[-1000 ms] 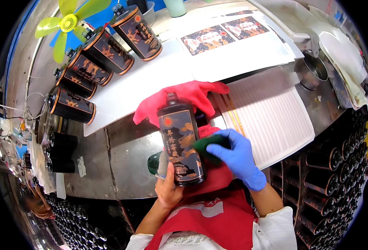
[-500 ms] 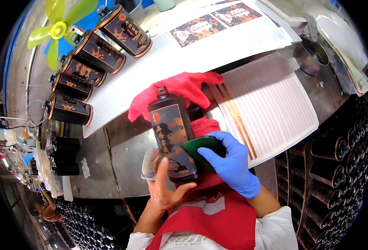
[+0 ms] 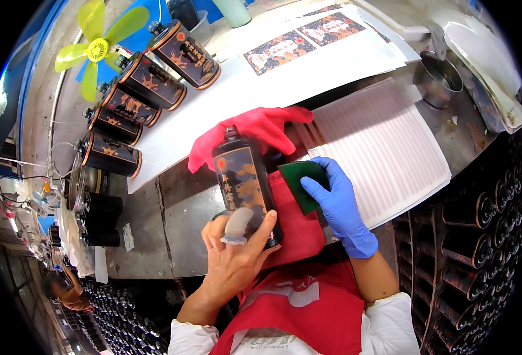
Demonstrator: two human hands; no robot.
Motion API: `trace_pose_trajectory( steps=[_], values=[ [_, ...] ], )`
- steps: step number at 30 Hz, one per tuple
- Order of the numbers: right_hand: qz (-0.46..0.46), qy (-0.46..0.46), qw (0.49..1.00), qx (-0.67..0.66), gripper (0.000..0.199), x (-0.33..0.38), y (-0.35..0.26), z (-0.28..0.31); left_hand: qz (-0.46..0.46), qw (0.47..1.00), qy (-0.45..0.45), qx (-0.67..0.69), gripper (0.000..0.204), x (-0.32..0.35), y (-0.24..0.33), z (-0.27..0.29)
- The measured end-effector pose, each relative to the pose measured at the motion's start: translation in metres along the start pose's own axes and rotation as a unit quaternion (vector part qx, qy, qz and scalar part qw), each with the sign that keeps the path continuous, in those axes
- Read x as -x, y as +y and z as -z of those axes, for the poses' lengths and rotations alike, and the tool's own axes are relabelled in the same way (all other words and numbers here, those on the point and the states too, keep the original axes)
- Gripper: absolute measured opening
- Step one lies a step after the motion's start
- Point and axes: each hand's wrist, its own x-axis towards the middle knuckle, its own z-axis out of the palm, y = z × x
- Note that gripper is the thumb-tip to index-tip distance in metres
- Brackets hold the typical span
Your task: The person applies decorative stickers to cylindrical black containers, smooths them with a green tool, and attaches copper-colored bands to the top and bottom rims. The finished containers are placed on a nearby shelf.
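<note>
A dark bottle (image 3: 240,177) with an orange-and-black decorated label lies on the bench, its neck away from me against red cloth (image 3: 261,127). My left hand (image 3: 237,242) grips its lower end, thumb on the right side and fingers toward the left. A pale fabric finger cover (image 3: 237,225) sits on one of its fingers. In a blue glove, my right hand (image 3: 341,201) pinches a flat green scraper (image 3: 305,186), held just right of the bottle and apart from it. Beneath the scraper is a red pad (image 3: 293,225).
Several decorated bottles (image 3: 187,56) stand along the left, near a yellow-green fan (image 3: 97,50). Printed label sheets (image 3: 279,52) lie at the back. Lined backing sheets (image 3: 385,142) are to the right, with a metal pot (image 3: 438,83) beyond. Racks of bottles (image 3: 468,242) fill the lower right.
My left hand has gone from beside the bottle's lower end to gripping across it. My right hand has drawn the green scraper off the label, rightward and slightly away.
</note>
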Motion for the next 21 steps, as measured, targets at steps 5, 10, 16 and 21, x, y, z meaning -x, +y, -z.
trace_pose_trajectory(
  steps=[5,10,16,21],
  values=[
    [0.087,-0.061,0.994,0.021,0.027,-0.012,-0.025,-0.014,0.0,1.0,0.02,0.012,0.057,0.005,-0.001,-0.005],
    [0.16,-0.103,0.98,0.064,0.023,-0.036,-0.021,-0.029,-0.001,1.0,0.017,0.018,0.059,-0.003,-0.002,-0.001],
    [0.313,-0.143,0.923,0.172,0.032,-0.016,-0.008,-0.019,-0.107,0.99,0.084,0.021,0.033,0.013,-0.015,-0.021],
    [0.176,-0.225,0.943,0.17,0.034,0.06,0.0,0.012,-0.128,0.943,0.278,0.132,0.031,0.052,-0.027,-0.039]
  ],
)
